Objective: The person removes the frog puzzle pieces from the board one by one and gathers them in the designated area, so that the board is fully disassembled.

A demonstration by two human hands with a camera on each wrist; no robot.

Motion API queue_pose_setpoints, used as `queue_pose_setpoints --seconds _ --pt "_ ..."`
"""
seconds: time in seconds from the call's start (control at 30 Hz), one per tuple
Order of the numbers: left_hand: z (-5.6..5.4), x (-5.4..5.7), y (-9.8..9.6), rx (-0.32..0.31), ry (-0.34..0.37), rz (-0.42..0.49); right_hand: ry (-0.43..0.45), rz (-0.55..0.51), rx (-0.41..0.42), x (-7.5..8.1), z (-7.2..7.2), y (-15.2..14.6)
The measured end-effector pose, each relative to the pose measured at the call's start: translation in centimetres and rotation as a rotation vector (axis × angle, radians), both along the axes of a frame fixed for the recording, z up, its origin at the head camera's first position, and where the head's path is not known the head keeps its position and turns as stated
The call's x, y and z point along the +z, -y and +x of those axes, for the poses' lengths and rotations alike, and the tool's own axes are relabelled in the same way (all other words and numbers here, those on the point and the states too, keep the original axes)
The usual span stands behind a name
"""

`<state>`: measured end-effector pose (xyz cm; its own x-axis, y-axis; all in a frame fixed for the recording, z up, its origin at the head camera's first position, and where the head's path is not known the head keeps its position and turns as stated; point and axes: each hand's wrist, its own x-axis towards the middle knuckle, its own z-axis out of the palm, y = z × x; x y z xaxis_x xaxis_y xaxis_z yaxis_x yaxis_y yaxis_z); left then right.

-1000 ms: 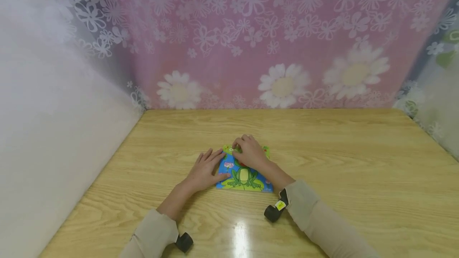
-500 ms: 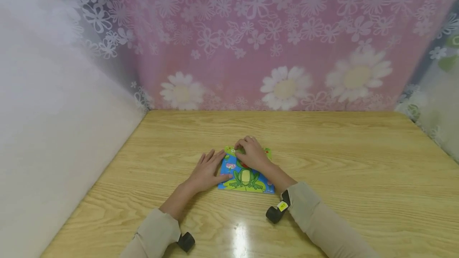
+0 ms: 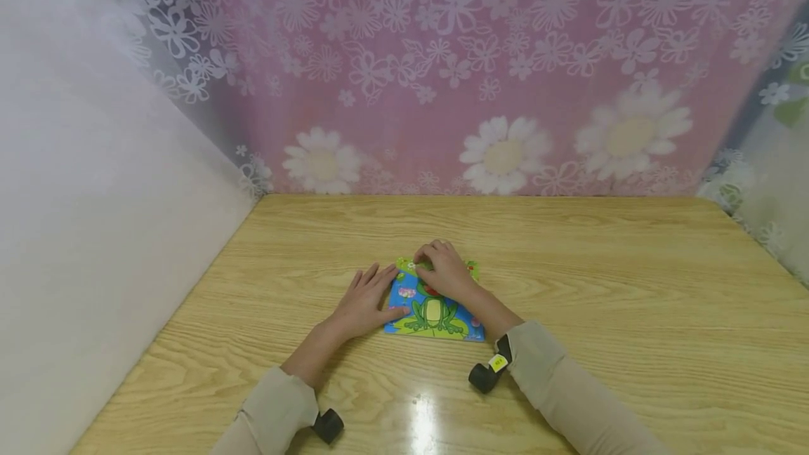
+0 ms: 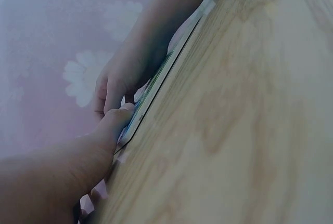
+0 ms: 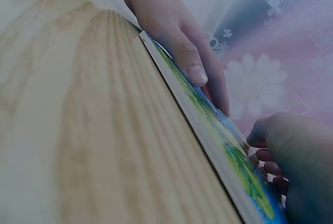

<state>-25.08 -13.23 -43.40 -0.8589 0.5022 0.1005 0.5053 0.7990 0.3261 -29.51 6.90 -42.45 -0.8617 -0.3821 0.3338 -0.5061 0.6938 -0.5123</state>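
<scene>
On the table lies a thin, flat board (image 3: 433, 311) with a frog picture on blue, green along its far edge; its pale side edge shows in the right wrist view. My left hand (image 3: 363, 305) rests at its left side, fingers extended and thumb lying on the picture. Over the upper middle of the board is my right hand (image 3: 444, 274), its fingers bent and the thumb and index finger close together at the surface. It covers part of the frog's head. Whether anything is between those fingertips is hidden, also in the right wrist view, where the right hand (image 5: 296, 156) hides them.
The wood-grain table (image 3: 600, 286) extends around the board. A pink flowered curtain (image 3: 392, 118) stands along its far edge, and a white sheet (image 3: 126, 216) hangs at the left. Black wrist cameras sit at both cuffs, the right camera (image 3: 483, 378) low over the table.
The whole view has shifted slightly, with the board and hands a little further right and lower in the picture. The hands keep the same places on the board.
</scene>
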Motion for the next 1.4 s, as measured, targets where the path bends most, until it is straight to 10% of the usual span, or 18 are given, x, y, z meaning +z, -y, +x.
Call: queue_pose_setpoints --seconds 0.37,1.4 --pt "-0.2 -0.3 0.1 0.009 0.003 -0.007 0.129 -0.113 0.064 0.0 -0.4 -0.7" --pt "0.0 0.2 -0.1 0.008 0.022 -0.009 0.131 0.032 0.153 0.8 -0.1 -1.3"
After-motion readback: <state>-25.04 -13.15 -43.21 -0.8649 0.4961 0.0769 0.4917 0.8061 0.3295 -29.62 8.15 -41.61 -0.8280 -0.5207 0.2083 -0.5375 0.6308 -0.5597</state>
